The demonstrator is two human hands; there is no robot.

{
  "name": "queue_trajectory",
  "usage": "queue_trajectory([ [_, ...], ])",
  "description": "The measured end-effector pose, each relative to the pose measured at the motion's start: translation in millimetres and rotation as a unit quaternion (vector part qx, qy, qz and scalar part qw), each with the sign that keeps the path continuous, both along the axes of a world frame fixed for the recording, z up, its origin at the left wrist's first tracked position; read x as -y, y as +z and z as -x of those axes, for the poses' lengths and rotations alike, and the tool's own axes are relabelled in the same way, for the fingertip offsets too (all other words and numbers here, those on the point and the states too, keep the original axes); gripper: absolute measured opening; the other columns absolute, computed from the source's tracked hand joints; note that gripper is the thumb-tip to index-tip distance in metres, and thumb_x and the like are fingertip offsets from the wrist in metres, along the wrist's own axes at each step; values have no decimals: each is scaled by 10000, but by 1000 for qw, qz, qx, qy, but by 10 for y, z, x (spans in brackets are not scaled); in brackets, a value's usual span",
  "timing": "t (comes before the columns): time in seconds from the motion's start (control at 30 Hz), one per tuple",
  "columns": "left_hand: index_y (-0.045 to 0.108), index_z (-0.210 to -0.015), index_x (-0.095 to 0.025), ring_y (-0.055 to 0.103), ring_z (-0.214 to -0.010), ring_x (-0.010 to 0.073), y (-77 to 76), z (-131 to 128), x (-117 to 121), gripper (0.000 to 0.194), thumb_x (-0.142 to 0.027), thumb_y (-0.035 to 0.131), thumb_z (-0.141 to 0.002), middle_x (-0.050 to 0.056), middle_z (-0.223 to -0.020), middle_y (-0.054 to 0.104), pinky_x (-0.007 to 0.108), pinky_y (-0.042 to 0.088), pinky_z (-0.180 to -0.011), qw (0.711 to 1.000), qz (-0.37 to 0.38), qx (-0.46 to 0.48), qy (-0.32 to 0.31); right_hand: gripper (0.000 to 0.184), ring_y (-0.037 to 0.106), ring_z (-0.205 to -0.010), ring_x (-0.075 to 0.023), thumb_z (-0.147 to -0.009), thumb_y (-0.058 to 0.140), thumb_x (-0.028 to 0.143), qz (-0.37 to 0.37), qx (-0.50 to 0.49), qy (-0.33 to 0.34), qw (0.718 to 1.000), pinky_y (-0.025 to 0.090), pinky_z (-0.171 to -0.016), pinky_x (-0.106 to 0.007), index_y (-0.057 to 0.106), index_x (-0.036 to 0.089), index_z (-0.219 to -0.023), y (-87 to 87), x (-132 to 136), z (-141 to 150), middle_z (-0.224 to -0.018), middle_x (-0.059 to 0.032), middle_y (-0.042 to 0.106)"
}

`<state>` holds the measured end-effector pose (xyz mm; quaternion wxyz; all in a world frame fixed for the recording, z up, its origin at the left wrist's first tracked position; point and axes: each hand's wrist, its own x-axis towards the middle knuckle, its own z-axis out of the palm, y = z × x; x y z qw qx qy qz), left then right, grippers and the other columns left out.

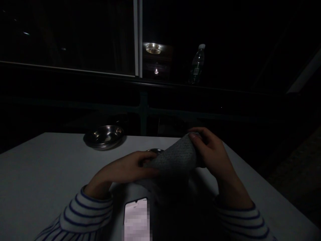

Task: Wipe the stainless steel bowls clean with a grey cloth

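Gripping the grey cloth [177,159] between them above the white table [57,164], the left hand [127,167] and right hand [213,152] held what seemed soft, light and floppy, best taken by opposite edges.

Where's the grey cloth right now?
In the head view, the grey cloth is just right of centre, held between the left hand and right hand, over the white table.
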<state>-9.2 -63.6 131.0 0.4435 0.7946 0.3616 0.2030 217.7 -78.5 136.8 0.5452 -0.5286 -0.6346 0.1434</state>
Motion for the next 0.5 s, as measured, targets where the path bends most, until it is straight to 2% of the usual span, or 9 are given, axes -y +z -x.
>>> queue_trajectory([
  [0.17,631,-741,-191,557,-691,135,-57,-39,-18,171,-350,581,-706,-25,-724,615,217,409,-596,1000,21,11,-2,182,573,-818,-154,-773,539,318,-4,-4,18,1000,435,-702,-257,610,219,-908,10,14,33,-870,-6,628],
  [0.27,586,-749,-188,525,-624,96,-79,-37,-18,126,-308,592,-711,-49,-655,570,194,382,-549,996,64,63,5,194,582,-796,-144,-764,554,308,-7,-14,19,1000,445,-687,-246,604,215,-927,19,18,34,-865,-6,632],
  [0.4,602,-931,-215,580,-731,126,-73,-62,27,209,-263,574,-729,-18,-778,637,222,421,-625,989,118,84,-42,228,596,-794,-156,-764,558,321,-11,-1,12,1000,456,-694,-266,594,213,-962,16,24,48,-855,-13,641],
  [0.5,634,-899,-181,605,-788,177,-82,-88,26,218,-304,526,-756,31,-842,668,266,442,-658,988,131,70,-51,246,604,-827,-174,-767,558,333,-34,30,-3,999,458,-730,-293,588,220,-984,16,54,69,-885,-23,648],
])
